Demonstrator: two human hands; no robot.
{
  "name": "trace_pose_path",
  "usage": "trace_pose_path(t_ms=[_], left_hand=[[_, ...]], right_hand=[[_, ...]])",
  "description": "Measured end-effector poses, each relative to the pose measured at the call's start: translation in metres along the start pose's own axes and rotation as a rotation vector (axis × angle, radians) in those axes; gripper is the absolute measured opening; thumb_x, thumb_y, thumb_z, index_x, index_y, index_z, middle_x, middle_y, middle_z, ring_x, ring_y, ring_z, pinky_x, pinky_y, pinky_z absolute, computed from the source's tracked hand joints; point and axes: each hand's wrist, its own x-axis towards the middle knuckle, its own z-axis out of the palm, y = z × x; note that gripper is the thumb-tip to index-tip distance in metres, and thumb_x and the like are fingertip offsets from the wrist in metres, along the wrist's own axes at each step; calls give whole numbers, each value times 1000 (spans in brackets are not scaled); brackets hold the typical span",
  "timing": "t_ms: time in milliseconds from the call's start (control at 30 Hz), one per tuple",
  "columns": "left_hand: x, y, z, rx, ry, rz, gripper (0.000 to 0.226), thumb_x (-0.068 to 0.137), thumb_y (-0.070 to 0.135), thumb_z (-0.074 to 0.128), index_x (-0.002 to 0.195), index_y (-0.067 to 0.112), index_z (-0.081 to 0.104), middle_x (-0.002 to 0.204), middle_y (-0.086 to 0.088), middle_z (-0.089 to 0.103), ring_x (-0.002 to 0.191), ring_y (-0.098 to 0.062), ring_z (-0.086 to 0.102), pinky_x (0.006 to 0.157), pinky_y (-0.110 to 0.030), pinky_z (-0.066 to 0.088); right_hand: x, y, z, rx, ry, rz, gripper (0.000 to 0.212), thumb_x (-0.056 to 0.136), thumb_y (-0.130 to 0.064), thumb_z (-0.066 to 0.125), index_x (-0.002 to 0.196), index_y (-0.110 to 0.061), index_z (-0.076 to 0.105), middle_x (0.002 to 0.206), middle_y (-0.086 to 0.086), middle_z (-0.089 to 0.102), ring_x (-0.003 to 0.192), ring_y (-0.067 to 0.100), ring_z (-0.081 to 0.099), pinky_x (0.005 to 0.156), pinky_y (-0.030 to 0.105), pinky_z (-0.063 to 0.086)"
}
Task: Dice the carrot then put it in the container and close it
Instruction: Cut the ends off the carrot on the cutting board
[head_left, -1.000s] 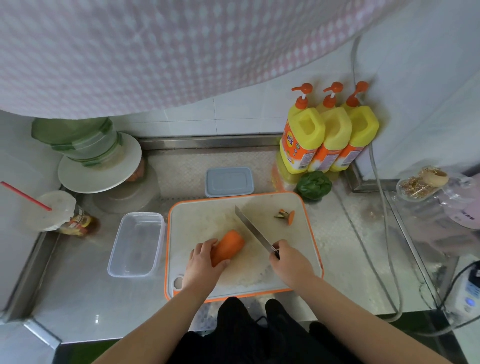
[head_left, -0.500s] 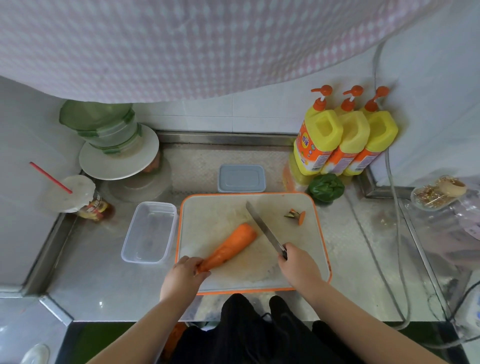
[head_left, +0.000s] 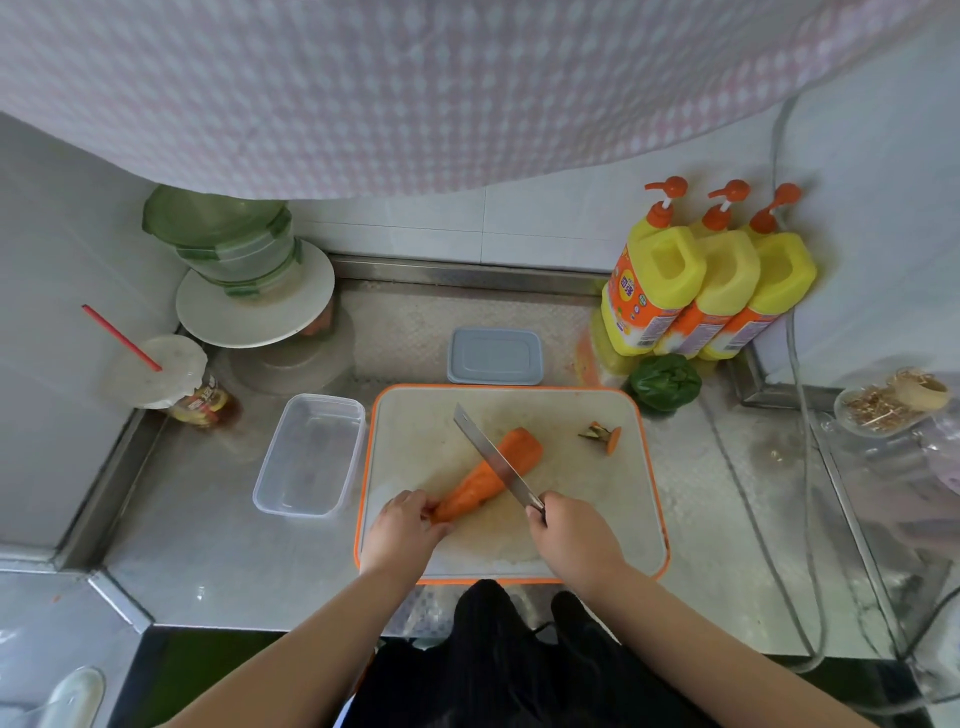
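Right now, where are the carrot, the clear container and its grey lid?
carrot (head_left: 511, 451), head view, on the thick orange end beyond the blade.
clear container (head_left: 310, 455), head view, on its bare floor.
grey lid (head_left: 494, 356), head view, on the middle of its flat top.

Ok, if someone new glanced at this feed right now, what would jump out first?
The orange carrot lying on the cutting board, with the knife blade laid across it; the left hand grips its near end, the right hand the knife handle. Next, three yellow bottles at the back right, and the clear container left of the board.
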Motion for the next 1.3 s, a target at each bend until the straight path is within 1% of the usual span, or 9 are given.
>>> trace_pose_path(t_ms=[133,333,500,633,733,867,1033,1233,1300], left_hand=[[0,1,0,28,-4,2,29,86,38,71,110,24,63,100,13,54,95,-9,51,76,-24,38],[1,0,0,25,11,21,29,85,37,71,109,23,64,101,11,57,96,-10,53,80,-25,43],[1,1,0,34,11,26,29,86,37,71,109,22,63,101,11,56,98,-11,53,79,-24,41],[1,1,-1,41,8,27,29,86,38,71,109,22,63,102,11,57,97,-11,53,79,-24,42],[1,2,-1,36,5,24,29,86,37,71,108,21,63,102,10,58,97,-11,53,79,-25,43],[1,2,-1,25,6,19,28,86,36,72,108,20,63,99,11,55,94,-10,52,75,-23,38],[1,2,-1,24,3,20,28,85,36,72,107,20,63,100,10,57,95,-11,53,78,-25,43],[-1,2,1,17,35,16,25,85,34,73,105,21,64,97,12,56,92,-9,52,73,-23,38],[-1,2,2,12,38,10,25,85,34,73,104,21,64,96,12,55,91,-9,52,71,-23,37]], right_hand=[[-2,-3,1,-9,-16,3,24,101,-31,39,82,-18,45,64,-6,43,69,22,48,60,30,35],[-3,-7,-3,-31,-29,7,24,102,-32,38,84,-17,45,74,0,52,70,22,49,61,30,37],[-6,-9,-4,-55,-27,-10,24,102,-31,37,85,-17,45,76,1,55,72,23,53,61,29,37],[-6,-10,-4,-56,-13,6,27,102,-31,37,92,-14,55,77,0,56,73,21,55,62,30,42],[-4,-11,-5,-70,-26,13,30,102,-31,37,99,-11,59,83,3,62,80,23,61,66,33,46],[-3,-15,-7,-58,-62,49,30,102,-30,37,102,-9,58,86,4,58,86,25,60,66,30,40],[0,-19,-9,-85,-98,102,20,100,-18,42,108,-10,59,103,7,65,96,25,62,69,29,40],[2,-32,-16,-148,-130,145,23,95,-4,41,109,-10,58,97,6,62,89,26,58,67,31,41],[4,-35,-17,-153,-144,155,22,95,-4,42,109,-10,59,102,7,63,94,26,60,68,30,42]])
